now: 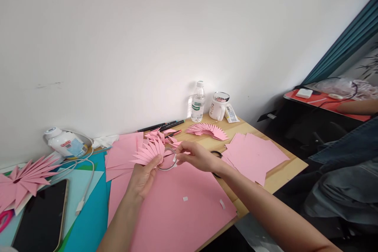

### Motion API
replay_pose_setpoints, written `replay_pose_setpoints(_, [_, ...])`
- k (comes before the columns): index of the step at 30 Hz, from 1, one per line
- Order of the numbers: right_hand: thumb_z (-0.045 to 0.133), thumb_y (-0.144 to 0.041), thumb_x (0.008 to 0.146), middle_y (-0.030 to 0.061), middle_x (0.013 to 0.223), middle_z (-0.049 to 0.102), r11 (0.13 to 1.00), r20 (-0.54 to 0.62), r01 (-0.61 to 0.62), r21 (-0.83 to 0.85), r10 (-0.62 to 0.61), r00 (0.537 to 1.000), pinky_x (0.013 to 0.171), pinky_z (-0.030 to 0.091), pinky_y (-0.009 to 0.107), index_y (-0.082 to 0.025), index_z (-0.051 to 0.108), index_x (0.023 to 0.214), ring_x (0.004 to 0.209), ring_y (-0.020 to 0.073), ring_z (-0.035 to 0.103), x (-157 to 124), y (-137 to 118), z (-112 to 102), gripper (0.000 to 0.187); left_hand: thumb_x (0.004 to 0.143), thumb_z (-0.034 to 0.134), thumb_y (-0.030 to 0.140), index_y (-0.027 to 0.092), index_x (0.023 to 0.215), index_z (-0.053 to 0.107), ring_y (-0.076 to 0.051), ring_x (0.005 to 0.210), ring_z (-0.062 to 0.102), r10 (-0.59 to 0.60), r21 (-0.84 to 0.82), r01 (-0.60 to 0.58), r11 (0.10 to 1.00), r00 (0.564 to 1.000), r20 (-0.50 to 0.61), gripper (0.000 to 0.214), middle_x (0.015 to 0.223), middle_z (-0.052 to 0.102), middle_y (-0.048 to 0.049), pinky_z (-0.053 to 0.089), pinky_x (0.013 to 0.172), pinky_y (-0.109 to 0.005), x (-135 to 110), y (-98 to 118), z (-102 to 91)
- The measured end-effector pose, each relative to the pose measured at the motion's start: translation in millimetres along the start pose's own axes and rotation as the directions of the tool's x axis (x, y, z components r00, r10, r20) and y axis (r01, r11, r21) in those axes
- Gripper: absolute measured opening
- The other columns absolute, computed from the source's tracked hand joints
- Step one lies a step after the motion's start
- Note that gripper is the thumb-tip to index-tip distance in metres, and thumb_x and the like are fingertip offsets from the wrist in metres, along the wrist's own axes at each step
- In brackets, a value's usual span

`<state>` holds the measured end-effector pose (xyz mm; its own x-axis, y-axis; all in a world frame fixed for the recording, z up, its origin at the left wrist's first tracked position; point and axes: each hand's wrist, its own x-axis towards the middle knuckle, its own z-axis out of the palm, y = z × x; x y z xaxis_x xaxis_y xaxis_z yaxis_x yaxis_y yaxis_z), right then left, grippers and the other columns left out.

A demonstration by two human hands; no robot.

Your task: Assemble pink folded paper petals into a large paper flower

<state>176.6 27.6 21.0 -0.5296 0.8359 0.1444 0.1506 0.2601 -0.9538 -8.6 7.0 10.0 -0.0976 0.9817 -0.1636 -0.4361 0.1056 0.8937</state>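
My left hand [144, 177] grips a fan of folded pink paper points [149, 152] fixed along a thin clear ring [168, 159], held just above a large pink sheet [177, 208]. My right hand [196, 155] pinches the ring's right side, with a small white bit of tape at the fingertips. Both hands are closed on the piece. Two small white tape scraps [185, 199] lie on the large sheet below.
More folded pink points [208, 130] lie fanned near a water bottle [197, 102] and a white mug [218, 106]. Pink paper squares [255, 153] are stacked at right, scissors [217, 154] are partly hidden, pens [161, 126] lie at the back. Left: phone [41, 216], cable, glue jar [65, 141]. Another person sits at right.
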Motion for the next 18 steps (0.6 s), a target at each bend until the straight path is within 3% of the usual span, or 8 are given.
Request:
replay_pose_setpoints(7, [0.052, -0.013, 0.077, -0.0009, 0.066, 0.059, 0.984, -0.053, 0.018, -0.176, -0.027, 0.998, 0.062, 0.044, 0.023, -0.017, 0.050, 0.060, 0.067, 0.0121, 0.057, 18.3, -12.3, 18.4, 0.017, 0.051, 0.082, 0.017, 0.015, 0.076, 0.066, -0.014, 0.068, 0.059, -0.011, -0.001, 0.011, 1.000, 1.000, 0.007, 0.030, 0.074, 0.066, -0.0016, 0.047, 0.061, -0.025, -0.3, 0.4, -0.6])
replay_pose_setpoints(12, [0.055, -0.015, 0.075, -0.0012, 0.063, 0.059, 0.993, -0.053, -0.031, -0.114, 0.025, 0.998, 0.058, 0.043, 0.021, -0.017, 0.051, 0.063, 0.063, 0.0114, 0.058, 22.0, -9.5, 19.8, 0.013, 0.055, 0.081, 0.019, 0.015, 0.077, 0.067, -0.013, 0.065, 0.057, -0.016, -0.032, 0.017, 0.999, 0.999, 0.048, 0.027, 0.072, 0.066, -0.0015, 0.046, 0.059, -0.025, -0.3, -0.1, -1.3])
replay_pose_setpoints(18, [0.053, -0.020, 0.078, 0.0030, 0.070, 0.066, 0.989, -0.030, -0.142, -0.026, 0.141, 0.990, 0.063, 0.048, 0.025, -0.017, 0.054, 0.069, 0.071, 0.0153, 0.064, 22.3, -7.3, 21.6, 0.009, 0.055, 0.082, 0.017, 0.014, 0.077, 0.068, -0.013, 0.064, 0.058, -0.020, -0.060, 0.023, 0.998, 0.998, 0.053, 0.026, 0.072, 0.067, -0.0017, 0.046, 0.061, -0.025, -1.5, 0.1, -1.4])
